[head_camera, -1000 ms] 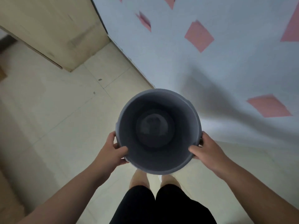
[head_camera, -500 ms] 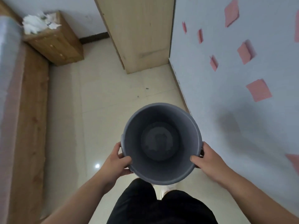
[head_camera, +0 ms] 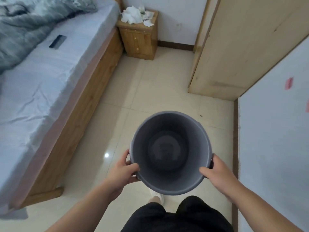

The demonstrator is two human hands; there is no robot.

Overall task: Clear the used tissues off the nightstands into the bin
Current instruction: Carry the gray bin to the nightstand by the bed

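I carry a round grey bin in front of my waist, its inside showing nothing but a dark bottom. My left hand grips its left rim, thumb over the edge. My right hand grips the right rim the same way. Far ahead, a wooden nightstand stands between the bed and the wall. A heap of crumpled white tissues covers its top, well out of reach of both hands.
A bed with a wooden frame and a grey blanket runs along the left; a dark flat object lies on the sheet. A light wooden wardrobe stands at the right, then a white wall. Tiled floor stretches between them toward the nightstand.
The view has swung left from the wall: the bed and the nightstand with tissues now show ahead. Both hands keep the same grip on the bin.
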